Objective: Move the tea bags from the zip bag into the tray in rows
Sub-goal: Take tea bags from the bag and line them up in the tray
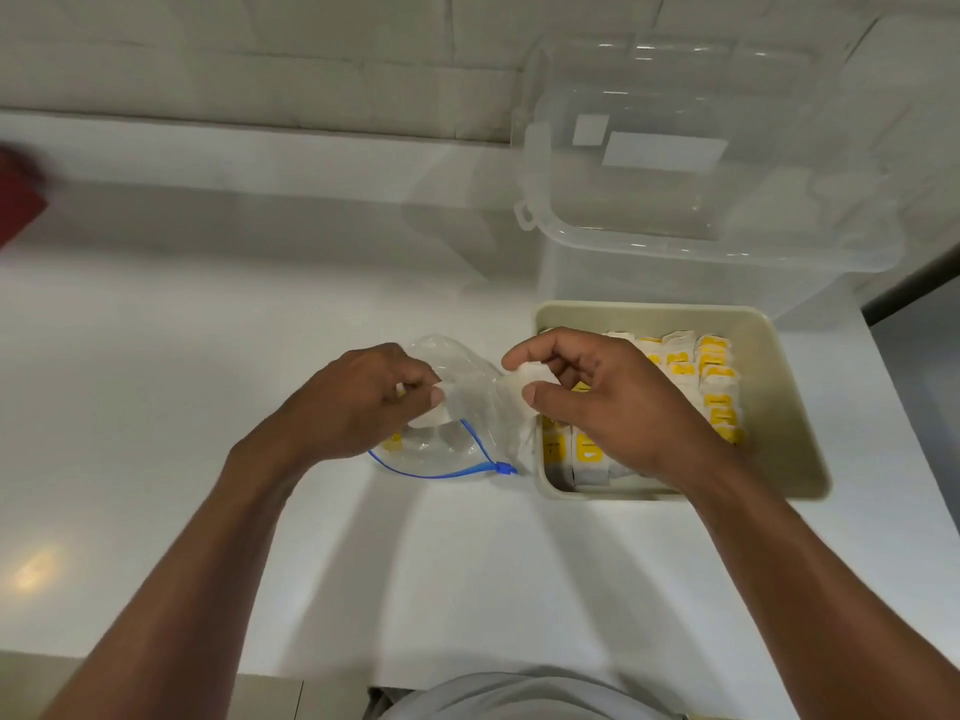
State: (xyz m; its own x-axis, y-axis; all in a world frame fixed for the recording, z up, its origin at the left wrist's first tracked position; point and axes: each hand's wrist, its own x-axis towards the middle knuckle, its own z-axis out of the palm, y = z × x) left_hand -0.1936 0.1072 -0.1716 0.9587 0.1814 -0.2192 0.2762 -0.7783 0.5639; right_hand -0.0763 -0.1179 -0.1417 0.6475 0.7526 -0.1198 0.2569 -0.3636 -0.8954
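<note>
White countertop [208, 356] carries everything. 1 white tea bag [519, 387] is pinched between the thumb and curled fingers of the right hand [608, 407], just above the gap between the zip bag [457, 361] and the beige tray [779, 397]. The left hand [358, 402] pinches the clear bag's upper edge, while its blue zipper [431, 472] rests on the counter. Yellow-tagged tea bags [719, 387] stand in rows inside the tray. Behind it stands a clear plastic box [701, 200].
</note>
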